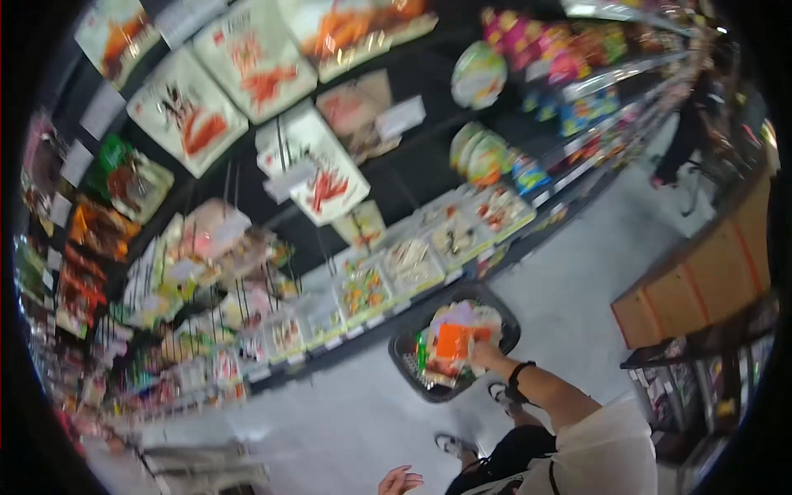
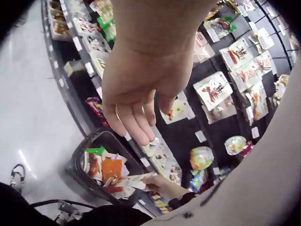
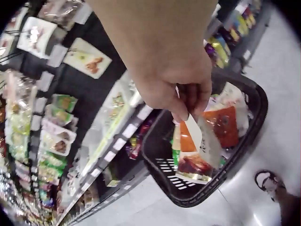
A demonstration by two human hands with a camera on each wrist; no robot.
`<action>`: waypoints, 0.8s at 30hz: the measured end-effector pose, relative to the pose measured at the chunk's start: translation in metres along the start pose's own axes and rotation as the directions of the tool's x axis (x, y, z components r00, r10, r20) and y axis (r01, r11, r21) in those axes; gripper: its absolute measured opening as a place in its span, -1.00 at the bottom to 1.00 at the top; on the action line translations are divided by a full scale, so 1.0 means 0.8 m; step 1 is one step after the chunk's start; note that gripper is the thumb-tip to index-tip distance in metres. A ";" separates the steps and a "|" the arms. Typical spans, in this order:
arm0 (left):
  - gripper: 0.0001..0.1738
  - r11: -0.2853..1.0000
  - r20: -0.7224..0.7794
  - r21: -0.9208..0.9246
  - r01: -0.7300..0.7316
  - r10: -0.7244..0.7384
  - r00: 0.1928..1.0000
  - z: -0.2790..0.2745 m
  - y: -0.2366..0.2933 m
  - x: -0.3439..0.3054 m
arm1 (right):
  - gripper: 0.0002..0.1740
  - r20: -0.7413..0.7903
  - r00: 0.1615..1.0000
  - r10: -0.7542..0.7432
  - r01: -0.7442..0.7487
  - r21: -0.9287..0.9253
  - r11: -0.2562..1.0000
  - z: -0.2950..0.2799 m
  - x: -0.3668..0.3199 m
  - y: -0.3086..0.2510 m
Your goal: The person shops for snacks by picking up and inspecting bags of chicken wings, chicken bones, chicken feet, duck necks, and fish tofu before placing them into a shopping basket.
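My right hand [image 3: 181, 89] pinches the top edge of a white food packet [image 3: 207, 146] between thumb and fingers, over the black shopping basket [image 3: 261, 106]. The packet hangs tilted among the goods in the basket, and part of it hides behind others in the head view. Beside it lie an orange packet [image 1: 451, 340], a green-edged one [image 2: 96, 150] and several pale ones. My left hand [image 2: 146, 99] hangs with loosely bent fingers and holds nothing. In the head view that left hand [image 1: 400, 480] shows low at the bottom edge, away from the basket.
A dark store shelf [image 1: 404, 169] runs along the basket's far side, with white snack packets [image 1: 188, 124] on it and a row of trays [image 1: 365, 289] along its lower edge. Cardboard boxes [image 1: 685, 285] stand at right. My feet are on the pale floor [image 1: 330, 429].
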State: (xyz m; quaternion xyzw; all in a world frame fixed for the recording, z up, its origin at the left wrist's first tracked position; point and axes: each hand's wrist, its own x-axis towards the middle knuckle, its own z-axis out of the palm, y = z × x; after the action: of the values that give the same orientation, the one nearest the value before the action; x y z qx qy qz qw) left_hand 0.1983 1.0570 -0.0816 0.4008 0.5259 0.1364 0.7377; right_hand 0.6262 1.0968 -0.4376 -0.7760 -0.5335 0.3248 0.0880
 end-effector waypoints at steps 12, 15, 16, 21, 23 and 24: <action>-0.36 0.748 0.491 0.180 -0.638 0.494 0.718 -0.026 0.077 0.050 | -0.79 -0.024 0.915 -0.403 0.404 0.050 0.913 -0.303 -0.393 -0.322; -0.16 0.643 0.533 0.292 -0.708 0.506 0.678 -0.007 0.084 0.006 | -0.79 -0.063 0.831 -0.552 0.554 0.171 0.815 -0.330 -0.451 -0.388; -0.14 0.697 0.579 0.197 -0.690 0.485 0.655 -0.007 0.084 0.000 | -0.78 -0.077 0.800 -0.595 0.596 0.218 0.773 -0.333 -0.462 -0.405; -0.39 0.743 0.631 0.121 -0.658 0.454 0.629 -0.046 0.033 -0.009 | -0.80 -0.287 0.665 -0.689 0.746 0.302 0.594 -0.328 -0.490 -0.465; -0.48 0.793 0.551 0.133 -0.595 0.440 0.709 -0.057 0.025 -0.022 | -0.75 -0.323 0.642 -0.695 0.766 0.302 0.567 -0.324 -0.486 -0.473; -0.46 0.807 0.520 0.153 -0.571 0.425 0.741 -0.058 0.030 -0.031 | -0.71 -0.415 0.635 -0.652 0.769 0.262 0.583 -0.324 -0.483 -0.480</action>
State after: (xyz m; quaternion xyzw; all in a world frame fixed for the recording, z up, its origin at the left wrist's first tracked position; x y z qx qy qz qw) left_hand 0.1527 1.0777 -0.0530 0.6565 0.2213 0.1493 0.7055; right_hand 0.4005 0.9688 0.1063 -0.4924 -0.7013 0.2562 0.4473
